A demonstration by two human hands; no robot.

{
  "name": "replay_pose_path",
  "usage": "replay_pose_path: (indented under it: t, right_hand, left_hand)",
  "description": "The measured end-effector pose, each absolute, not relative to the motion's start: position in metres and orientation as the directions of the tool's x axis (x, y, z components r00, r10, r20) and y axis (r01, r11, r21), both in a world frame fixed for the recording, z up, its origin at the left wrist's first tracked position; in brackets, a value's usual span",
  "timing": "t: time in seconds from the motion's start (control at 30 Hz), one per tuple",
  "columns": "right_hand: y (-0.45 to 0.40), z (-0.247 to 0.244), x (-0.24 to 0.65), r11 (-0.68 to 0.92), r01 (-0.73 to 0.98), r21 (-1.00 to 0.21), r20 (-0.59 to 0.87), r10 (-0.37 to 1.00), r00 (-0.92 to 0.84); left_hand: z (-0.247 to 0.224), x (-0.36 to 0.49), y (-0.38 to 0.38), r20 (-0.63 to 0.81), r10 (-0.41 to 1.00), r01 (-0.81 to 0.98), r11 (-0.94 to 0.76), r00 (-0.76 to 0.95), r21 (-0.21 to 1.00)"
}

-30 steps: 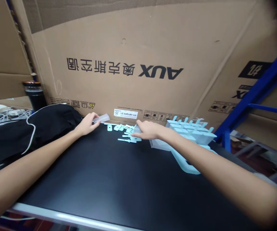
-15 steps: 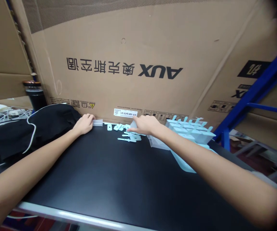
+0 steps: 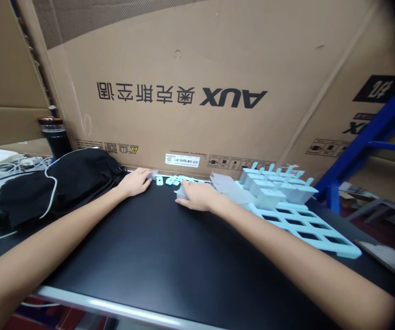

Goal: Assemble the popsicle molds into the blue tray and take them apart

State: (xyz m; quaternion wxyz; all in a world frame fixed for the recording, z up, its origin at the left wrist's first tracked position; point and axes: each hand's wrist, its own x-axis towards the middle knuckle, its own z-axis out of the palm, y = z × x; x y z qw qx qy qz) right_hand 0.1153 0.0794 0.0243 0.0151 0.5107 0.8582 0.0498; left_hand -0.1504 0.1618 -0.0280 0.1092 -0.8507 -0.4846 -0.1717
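Observation:
My left hand [image 3: 136,182] is closed near the back of the black table, its fingers at a small clear plastic piece [image 3: 153,174]. My right hand [image 3: 199,195] grips a translucent mould cup [image 3: 183,192] low over the table. Between and behind the hands lie several light blue sticks [image 3: 172,180], partly hidden by my right hand. Beyond my right wrist rests a clear plastic box [image 3: 230,187]. To the right, light blue moulds with upright sticks [image 3: 270,198] stand in a blue rack [image 3: 316,224] with several vacant slots.
A large cardboard box [image 3: 183,123] stands behind the black table [image 3: 170,256]. At left are a black cloth [image 3: 77,183], white cables [image 3: 55,188] and a black bottle [image 3: 57,140]. A blue metal frame [image 3: 376,130] rises at right.
My left hand has moved right along the back of the table. My right hand has come slightly nearer with the cup. More of the rack and clear box shows as the view shifts.

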Motion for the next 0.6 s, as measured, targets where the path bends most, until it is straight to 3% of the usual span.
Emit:
replay_pose_path:
  t: [0.1, 0.27, 0.33, 0.47, 0.6]
  right_hand:
    - [0.079, 0.025, 0.114, 0.406, 0.913, 0.042, 0.106, 0.907, -0.408]
    - [0.067, 0.030, 0.083, 0.588, 0.792, -0.163, 0.054, 0.807, -0.588]
    - [0.070, 0.031, 0.064, 0.593, 0.775, -0.218, 0.031, 0.798, -0.601]
    - [0.089, 0.026, 0.035, 0.468, 0.850, -0.241, 0.066, 0.882, -0.467]
    - [0.109, 0.019, 0.026, 0.424, 0.878, -0.222, 0.069, 0.905, -0.419]
  left_hand:
    - [-0.030, -0.149, 0.162, 0.386, 0.792, 0.850, -0.526, 0.472, 0.040]
    - [-0.025, -0.151, 0.160, 0.515, 0.776, 0.863, -0.489, 0.364, 0.127]
    - [-0.023, -0.152, 0.159, 0.568, 0.764, 0.867, -0.471, 0.306, 0.166]
    - [-0.020, -0.154, 0.160, 0.595, 0.771, 0.837, -0.466, 0.227, 0.285]
    - [-0.019, -0.158, 0.161, 0.573, 0.746, 0.702, -0.606, 0.339, 0.373]
